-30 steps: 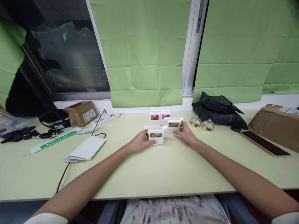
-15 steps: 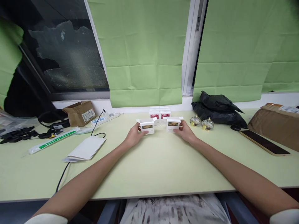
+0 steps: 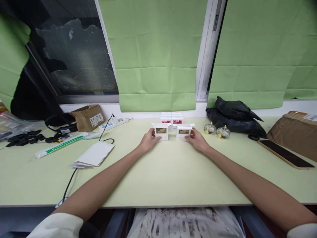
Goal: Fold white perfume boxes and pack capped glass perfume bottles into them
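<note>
My left hand [image 3: 149, 140] grips a small white box [image 3: 162, 136] by its left side, thumb across the front. A matching white box [image 3: 182, 136] is held at its right side by my right hand [image 3: 196, 139]. Both boxes are upright with their top flaps spread out, and each has a dark and gold picture on its front. A narrow gap parts them. Right behind stand white boxes with red pictures [image 3: 177, 121], partly hidden by the two in my hands.
Two round glass bottles with gold tops [image 3: 223, 132] stand to the right, before black plastic bags [image 3: 232, 115]. A phone [image 3: 284, 154] and a brown parcel [image 3: 294, 134] lie far right. Leftward are white folded card [image 3: 94, 154], a power strip [image 3: 114, 124] and an open carton [image 3: 88, 118].
My left hand has brought its white box rightward, closer to the other one, and the box now faces me more squarely. My right hand has hardly moved. The view has shifted slightly.
</note>
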`<move>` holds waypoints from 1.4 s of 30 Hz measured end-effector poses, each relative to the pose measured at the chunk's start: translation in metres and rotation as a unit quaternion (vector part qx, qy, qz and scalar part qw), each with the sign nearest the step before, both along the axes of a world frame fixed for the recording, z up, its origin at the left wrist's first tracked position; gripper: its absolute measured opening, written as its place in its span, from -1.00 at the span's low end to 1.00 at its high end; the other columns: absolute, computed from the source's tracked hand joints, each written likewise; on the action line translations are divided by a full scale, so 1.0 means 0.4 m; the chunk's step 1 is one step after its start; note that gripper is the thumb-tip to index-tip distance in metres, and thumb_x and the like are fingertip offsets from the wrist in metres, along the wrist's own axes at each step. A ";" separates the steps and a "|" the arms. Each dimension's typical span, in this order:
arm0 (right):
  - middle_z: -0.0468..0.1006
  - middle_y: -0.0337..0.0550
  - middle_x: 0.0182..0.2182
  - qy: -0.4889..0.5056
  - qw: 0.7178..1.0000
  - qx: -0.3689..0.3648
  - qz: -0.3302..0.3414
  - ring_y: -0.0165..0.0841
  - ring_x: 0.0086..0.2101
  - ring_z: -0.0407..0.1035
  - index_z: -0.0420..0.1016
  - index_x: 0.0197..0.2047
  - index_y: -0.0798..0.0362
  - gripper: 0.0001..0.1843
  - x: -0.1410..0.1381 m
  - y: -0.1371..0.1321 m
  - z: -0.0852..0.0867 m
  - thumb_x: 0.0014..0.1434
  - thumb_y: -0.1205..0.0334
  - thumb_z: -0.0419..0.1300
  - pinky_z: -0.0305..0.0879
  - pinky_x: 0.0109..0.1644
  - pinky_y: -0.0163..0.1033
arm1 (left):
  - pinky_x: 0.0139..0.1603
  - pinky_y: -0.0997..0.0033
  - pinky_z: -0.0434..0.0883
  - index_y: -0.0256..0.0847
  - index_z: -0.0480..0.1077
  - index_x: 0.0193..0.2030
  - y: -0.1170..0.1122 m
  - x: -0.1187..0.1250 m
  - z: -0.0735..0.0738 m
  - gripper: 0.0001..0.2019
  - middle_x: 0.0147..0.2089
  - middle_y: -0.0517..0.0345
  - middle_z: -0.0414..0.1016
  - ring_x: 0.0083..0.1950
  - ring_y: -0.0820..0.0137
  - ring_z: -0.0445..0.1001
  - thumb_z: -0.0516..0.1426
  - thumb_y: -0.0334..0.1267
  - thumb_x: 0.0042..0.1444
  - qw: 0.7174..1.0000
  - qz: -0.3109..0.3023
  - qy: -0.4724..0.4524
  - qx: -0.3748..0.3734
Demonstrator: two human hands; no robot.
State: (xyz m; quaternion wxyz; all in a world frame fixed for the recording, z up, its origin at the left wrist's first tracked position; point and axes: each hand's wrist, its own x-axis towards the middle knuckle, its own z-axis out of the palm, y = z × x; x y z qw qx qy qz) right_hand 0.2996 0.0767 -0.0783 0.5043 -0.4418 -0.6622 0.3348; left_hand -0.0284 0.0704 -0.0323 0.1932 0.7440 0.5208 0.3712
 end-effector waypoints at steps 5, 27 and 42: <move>0.60 -0.03 0.16 -0.037 0.999 0.017 -0.009 -0.22 0.01 0.59 0.38 0.16 -0.01 -0.57 -0.004 0.003 0.002 0.25 0.19 0.29 0.51 0.16 -0.04 | 0.03 0.24 0.48 -0.21 0.35 0.15 -0.011 0.008 0.006 -0.60 0.05 -0.01 0.59 0.02 0.20 0.56 0.24 -0.10 0.25 1.000 -0.009 0.018 -0.002; 0.65 -0.06 0.07 -0.106 0.992 0.011 -0.061 -0.21 -0.05 0.60 0.40 0.11 -0.02 -0.67 -0.017 -0.028 0.038 0.30 0.18 0.24 0.49 0.12 -0.05 | 0.04 0.21 0.46 -0.19 0.31 0.30 0.007 -0.010 -0.016 -0.48 0.09 -0.06 0.56 0.07 0.17 0.52 0.23 -0.06 0.27 0.997 -0.005 0.082 0.012; 0.41 0.33 0.26 -0.303 0.944 -0.026 -0.132 0.05 0.26 0.32 0.27 0.30 0.25 -0.32 -0.015 -0.067 0.061 0.25 0.06 0.29 0.29 0.29 0.05 | 0.30 0.02 0.33 -0.23 0.30 0.37 -0.018 -0.060 0.057 -0.12 0.32 -0.28 0.39 0.36 -0.13 0.33 0.38 0.11 -0.04 0.986 0.004 0.168 -0.014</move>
